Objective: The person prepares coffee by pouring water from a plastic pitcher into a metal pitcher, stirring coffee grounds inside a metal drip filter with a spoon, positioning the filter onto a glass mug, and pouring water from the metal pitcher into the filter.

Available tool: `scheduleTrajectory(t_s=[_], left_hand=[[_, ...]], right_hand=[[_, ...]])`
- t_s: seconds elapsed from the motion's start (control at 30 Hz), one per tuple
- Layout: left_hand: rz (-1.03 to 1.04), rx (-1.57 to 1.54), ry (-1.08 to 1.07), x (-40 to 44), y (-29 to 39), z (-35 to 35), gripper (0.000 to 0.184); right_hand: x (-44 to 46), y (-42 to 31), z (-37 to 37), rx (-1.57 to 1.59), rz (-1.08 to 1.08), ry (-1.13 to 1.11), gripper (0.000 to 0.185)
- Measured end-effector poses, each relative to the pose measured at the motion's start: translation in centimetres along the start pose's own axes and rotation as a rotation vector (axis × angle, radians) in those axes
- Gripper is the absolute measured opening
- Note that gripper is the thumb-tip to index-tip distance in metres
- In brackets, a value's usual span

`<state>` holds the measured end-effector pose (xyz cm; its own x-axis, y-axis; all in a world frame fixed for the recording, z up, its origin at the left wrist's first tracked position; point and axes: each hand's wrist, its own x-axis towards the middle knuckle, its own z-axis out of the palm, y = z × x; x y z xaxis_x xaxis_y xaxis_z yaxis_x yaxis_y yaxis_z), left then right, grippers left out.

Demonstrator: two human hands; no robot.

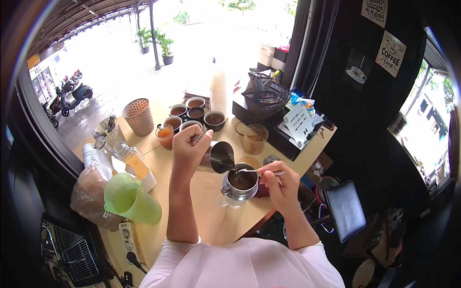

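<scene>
My left hand [191, 145] is closed round the handle of a metal pitcher [211, 158], which is tilted to the right. A thin stream runs from its lip into a metal coffee filter [241, 181] holding dark liquid. The filter sits on a clear glass cup [234, 200] near the table's front edge. My right hand [280, 181] pinches a spoon [274, 172], whose far end reaches over the filter's rim by the stream. Behind the pitcher stand several cups of dark drink [196, 113] and a glass of orange-brown drink [165, 136].
On the table [197, 211], a green pitcher [132, 199], a plastic bag [91, 197] and a woven basket [138, 116] stand left. A glass mug [254, 139], a black wire basket [265, 97] and a white clipboard [298, 125] are at the right. A power strip [127, 236] lies front left.
</scene>
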<state>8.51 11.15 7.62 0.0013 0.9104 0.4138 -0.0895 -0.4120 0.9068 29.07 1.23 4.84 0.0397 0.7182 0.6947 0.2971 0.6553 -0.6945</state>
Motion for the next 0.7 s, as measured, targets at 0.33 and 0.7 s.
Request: scheduleTrajectory(t_s=[0.33, 0.7], left_hand=[[0.004, -0.007, -0.007, 0.0, -0.2, 0.1, 0.038], [0.023, 0.008, -0.017, 0.0, -0.4, 0.1, 0.038]], right_hand=[[-0.1, -0.4, 0.0, 0.019, 0.024, -0.019, 0.011], [-0.3, 0.1, -0.2, -0.008, 0.000, -0.004, 0.009]])
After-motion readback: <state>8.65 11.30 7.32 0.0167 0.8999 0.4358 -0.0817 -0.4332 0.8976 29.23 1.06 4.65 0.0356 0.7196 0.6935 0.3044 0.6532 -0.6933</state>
